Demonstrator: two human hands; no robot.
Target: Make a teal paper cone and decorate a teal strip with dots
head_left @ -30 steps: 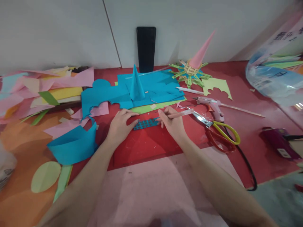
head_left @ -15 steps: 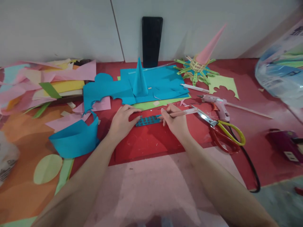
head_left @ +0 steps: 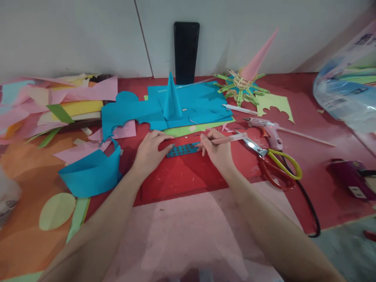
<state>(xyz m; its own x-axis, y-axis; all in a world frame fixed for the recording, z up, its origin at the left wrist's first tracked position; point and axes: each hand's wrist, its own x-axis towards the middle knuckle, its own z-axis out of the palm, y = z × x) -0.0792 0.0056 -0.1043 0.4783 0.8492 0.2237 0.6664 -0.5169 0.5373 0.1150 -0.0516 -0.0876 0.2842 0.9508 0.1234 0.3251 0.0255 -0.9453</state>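
A small blue paper strip (head_left: 183, 150) with rows of dark marks lies flat on red sheets (head_left: 188, 176). At its left end, my left hand (head_left: 151, 150) presses the strip down with the thumb, the other fingers curved on the red surface above it. My right hand (head_left: 216, 150) is closed around a pen (head_left: 229, 138) with a pale barrel, its hidden tip at the strip's right end. Behind the hands a folded blue paper cone (head_left: 172, 100) stands on blue sheets (head_left: 199, 98). A curled blue paper band (head_left: 91, 172) sits left of my left forearm.
Scissors (head_left: 274, 162) and a pink glue gun (head_left: 266, 129) lie right of my right hand. A pink cone on a green spiky base (head_left: 245, 82) stands behind them. A black phone (head_left: 186, 53) leans on the wall. Paper scraps (head_left: 73, 102) pile up at left.
The view has shifted slightly, so everything sits a little further left. Both hands keep nearly the same pose at the blue strip, and the pen's rear end has tipped a little.
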